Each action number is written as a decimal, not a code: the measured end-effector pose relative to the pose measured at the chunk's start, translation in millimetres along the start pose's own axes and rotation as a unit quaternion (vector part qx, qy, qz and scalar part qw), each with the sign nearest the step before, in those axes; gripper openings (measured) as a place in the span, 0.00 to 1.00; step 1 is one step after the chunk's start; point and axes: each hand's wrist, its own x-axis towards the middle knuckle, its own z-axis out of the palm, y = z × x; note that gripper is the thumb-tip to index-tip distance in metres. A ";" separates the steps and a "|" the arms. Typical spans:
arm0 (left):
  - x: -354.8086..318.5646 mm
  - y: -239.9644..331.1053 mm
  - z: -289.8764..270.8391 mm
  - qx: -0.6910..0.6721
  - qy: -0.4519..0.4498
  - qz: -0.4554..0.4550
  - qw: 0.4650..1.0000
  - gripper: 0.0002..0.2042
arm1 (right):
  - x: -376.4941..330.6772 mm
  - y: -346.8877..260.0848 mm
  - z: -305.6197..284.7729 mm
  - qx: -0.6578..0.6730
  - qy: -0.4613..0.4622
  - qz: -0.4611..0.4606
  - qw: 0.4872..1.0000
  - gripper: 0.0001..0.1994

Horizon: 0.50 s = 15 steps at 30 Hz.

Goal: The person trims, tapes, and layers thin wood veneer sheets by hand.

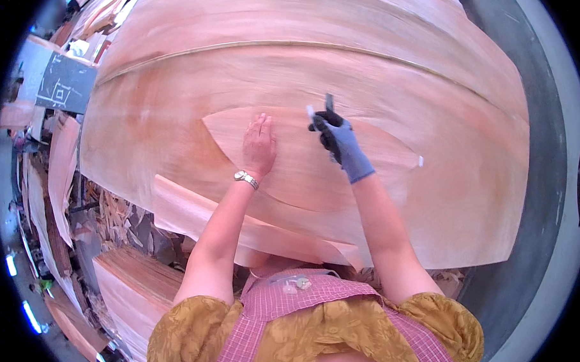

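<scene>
My left hand (260,148), bare and with a watch at the wrist, lies flat, fingers stretched out, on a pointed, leaf-shaped piece of wood veneer (303,175). That piece rests on a much larger sheet of veneer (455,206). My right hand (333,138) wears a blue and black glove and is closed around a dark, flat-bladed tool (330,102), slightly blurred, over the piece's far edge. A small white strip (310,111) shows at its fingertips; whether it is tape is unclear. Another small white strip (421,161) sits at the piece's right tip.
A narrow veneer offcut (193,209) lies along the near edge of the large sheet. A thin raised strip or seam (295,44) curves across the sheet's far part. Stacked veneer (140,271) and scraps (113,213) crowd the left. A dark grey surface (541,126) borders the right.
</scene>
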 end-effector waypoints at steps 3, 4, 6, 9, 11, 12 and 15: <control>-11.3 -35.5 2.2 -0.036 0.009 -0.031 0.999 0.17 | 34.8 24.1 59.5 -0.007 -0.039 0.047 0.998 0.11; -9.9 -42.6 3.1 -0.064 0.007 -0.034 0.997 0.17 | 42.2 28.0 72.4 -0.022 -0.027 0.055 0.998 0.11; -1.9 -52.8 -1.4 -0.088 -0.001 -0.008 0.996 0.18 | 56.8 39.3 92.1 -0.057 0.003 0.080 0.995 0.10; 18.3 -70.3 -5.4 -0.072 -0.023 0.074 0.994 0.20 | 71.7 36.8 105.1 -0.140 0.028 0.096 0.985 0.11; 28.3 -78.3 -4.7 -0.069 -0.068 0.123 0.988 0.21 | 79.2 34.4 110.8 -0.210 0.041 0.100 0.972 0.12; 30.8 -80.2 -4.4 -0.047 -0.068 0.138 0.987 0.20 | 81.7 34.3 113.1 -0.242 0.045 0.086 0.965 0.13; 35.3 -81.1 -6.5 0.029 -0.066 0.184 0.980 0.19 | 86.8 29.8 116.9 -0.551 0.059 -0.068 0.830 0.14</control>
